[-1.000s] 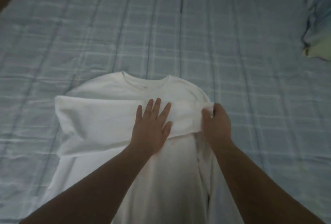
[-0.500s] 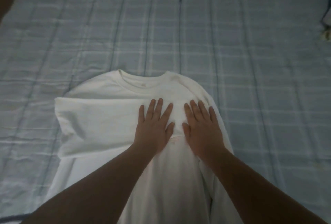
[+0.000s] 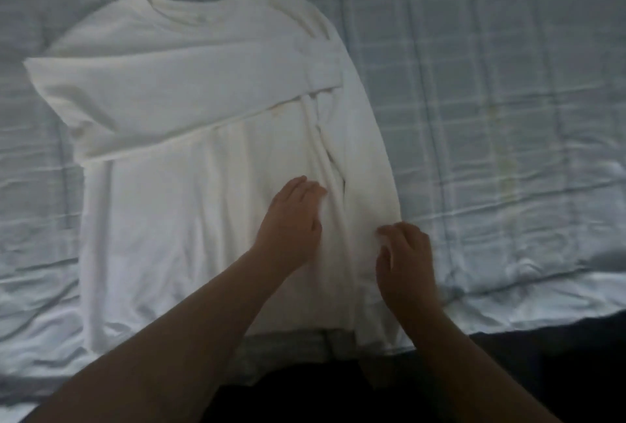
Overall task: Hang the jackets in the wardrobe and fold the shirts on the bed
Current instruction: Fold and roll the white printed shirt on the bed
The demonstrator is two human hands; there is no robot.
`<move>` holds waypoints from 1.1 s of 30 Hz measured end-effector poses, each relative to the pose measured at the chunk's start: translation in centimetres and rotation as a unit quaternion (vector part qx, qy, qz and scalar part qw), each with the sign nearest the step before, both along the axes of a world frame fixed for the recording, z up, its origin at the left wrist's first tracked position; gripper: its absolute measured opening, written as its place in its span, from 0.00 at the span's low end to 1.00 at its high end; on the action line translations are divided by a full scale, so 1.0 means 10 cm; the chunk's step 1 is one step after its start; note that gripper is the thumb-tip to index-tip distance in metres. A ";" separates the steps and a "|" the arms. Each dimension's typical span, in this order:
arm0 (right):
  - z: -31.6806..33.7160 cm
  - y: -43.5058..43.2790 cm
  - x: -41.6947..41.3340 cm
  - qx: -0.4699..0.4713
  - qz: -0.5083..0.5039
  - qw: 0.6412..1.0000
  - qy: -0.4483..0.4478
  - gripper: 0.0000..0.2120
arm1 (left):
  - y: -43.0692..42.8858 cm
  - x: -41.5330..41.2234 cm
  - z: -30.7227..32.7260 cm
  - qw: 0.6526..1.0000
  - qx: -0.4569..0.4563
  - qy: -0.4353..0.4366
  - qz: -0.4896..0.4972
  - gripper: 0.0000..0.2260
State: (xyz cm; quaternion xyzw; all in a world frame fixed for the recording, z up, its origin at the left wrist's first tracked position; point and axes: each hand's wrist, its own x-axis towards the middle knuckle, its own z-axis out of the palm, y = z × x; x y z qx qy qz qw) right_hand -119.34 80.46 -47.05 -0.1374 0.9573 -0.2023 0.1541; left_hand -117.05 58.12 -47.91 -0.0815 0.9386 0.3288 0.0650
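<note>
A white long-sleeved shirt (image 3: 189,219) is lying flat on the bed (image 3: 508,84) — its long axis is running from the near edge toward the far side, with the collar pointing away from the person. One sleeve (image 3: 176,90) is lying folded across the chest, reaching from the shirt's left edge to its right. The left hand (image 3: 291,219) is resting on the lower body of the shirt, fingers loosely bent and blurred. The right hand (image 3: 404,253) is sitting at the shirt's right edge, fingers curled at the fabric — whether it is gripping cannot be told.
</note>
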 end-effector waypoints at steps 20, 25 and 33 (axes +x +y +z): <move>0.28 0.47 0.13 -0.093 -0.123 0.951 -0.270 0.07 | 0.52 0.45 0.22 0.990 0.084 -0.096 0.060 0.13; 0.63 0.84 -0.57 -0.133 -0.169 0.937 -0.277 0.09 | 0.94 0.00 0.49 0.978 0.171 -0.062 0.098 0.09; 0.61 1.77 -1.78 -0.192 -0.228 0.934 -0.196 0.09 | 2.69 -1.71 0.81 0.989 0.150 -0.001 0.003 0.11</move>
